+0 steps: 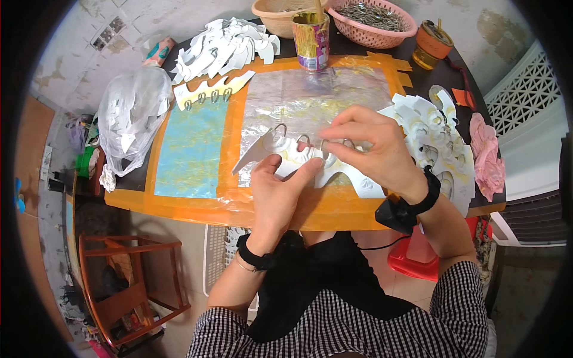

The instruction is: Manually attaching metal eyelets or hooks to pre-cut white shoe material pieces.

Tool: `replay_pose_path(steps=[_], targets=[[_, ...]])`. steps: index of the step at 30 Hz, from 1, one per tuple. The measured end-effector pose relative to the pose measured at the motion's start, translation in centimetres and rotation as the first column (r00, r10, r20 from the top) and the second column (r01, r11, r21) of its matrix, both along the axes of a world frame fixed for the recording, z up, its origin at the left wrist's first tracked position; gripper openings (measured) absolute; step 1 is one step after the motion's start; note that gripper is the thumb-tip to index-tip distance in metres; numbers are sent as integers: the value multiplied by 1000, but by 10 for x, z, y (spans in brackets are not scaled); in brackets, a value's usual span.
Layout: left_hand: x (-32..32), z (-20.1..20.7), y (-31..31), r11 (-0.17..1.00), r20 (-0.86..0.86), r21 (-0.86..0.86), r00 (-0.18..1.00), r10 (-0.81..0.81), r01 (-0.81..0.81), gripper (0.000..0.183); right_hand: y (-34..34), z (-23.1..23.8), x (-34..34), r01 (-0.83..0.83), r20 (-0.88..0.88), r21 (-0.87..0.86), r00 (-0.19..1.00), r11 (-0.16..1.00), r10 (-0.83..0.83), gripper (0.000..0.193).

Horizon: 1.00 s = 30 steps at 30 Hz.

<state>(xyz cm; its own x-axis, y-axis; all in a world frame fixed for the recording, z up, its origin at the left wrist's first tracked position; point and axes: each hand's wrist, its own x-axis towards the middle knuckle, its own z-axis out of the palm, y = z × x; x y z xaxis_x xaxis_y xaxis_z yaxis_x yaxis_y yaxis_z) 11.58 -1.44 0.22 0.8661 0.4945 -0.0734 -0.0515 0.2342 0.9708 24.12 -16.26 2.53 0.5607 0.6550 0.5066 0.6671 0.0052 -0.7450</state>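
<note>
Left hand [276,192] pinches white strip [293,156]; right hand [377,142] at metal loops [304,136], grip unclear; can [312,45] bears printed label [310,62].

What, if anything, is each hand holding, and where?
Left hand: the white strip, by its near edge. Right hand: at the metal hooks; grip unclear.

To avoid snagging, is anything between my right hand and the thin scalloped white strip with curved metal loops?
Nothing visible: your right hand is at the curved metal loops along the scalloped white strip, whose near edge your left hand holds.
</note>
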Motion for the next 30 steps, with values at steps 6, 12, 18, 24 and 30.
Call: replay_pose_path(steps=[6,12,18,24,30], targets=[[-4,12,0,992,-124,129,992,-1,18,33,-3,2,3,-32,250,-47,967,998,43,15],[-2,6,5,987,19,155,998,-52,49,27,-3,1,5,-58,245,-58,967,997,71,12],[0,4,3,978,40,185,994,-103,94,25,-1,2,-3,41,275,-49,961,998,-26,12],[5,14,-5,992,-9,-111,998,-62,61,31,-4,2,-2,177,287,-43,945,983,-158,11],[5,4,1,961,32,-275,999,-32,40,32,-14,9,18,239,82,-74,969,968,-233,8]])
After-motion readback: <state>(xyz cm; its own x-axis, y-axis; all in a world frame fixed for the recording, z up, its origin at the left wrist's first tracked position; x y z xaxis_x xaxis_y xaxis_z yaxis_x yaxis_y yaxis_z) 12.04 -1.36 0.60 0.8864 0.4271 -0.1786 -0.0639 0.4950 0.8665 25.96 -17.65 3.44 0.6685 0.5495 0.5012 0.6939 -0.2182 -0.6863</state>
